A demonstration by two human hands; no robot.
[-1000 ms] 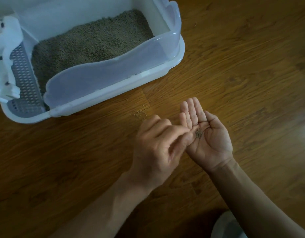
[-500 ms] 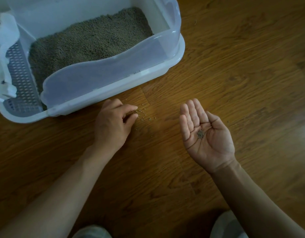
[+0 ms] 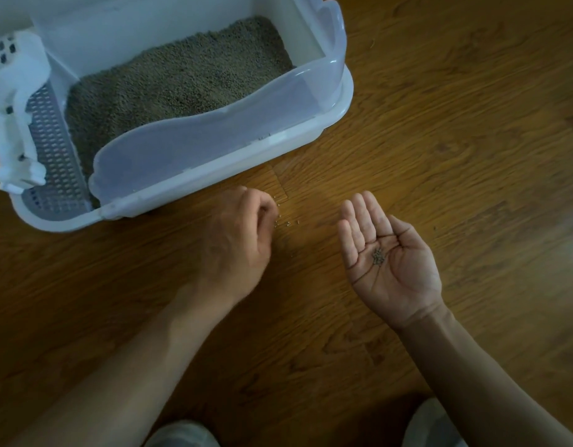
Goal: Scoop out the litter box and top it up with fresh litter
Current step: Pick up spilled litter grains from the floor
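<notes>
The stray granules (image 3: 286,223) lie on the wooden floor (image 3: 440,140) at mid-frame, just right of the left hand (image 3: 236,243), whose curled fingers (image 3: 262,204) pinch down among them; whether any is gripped, I cannot tell. The right hand (image 3: 388,262), farther right, lies palm-up and open, cradling a small heap of litter (image 3: 378,256). The litter box (image 3: 233,162) sits upper left, nearer the left hand.

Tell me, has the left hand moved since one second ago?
Yes. The left hand has gone from the open right hand toward the litter box, to the spilled grains on the floor beside it.
</notes>
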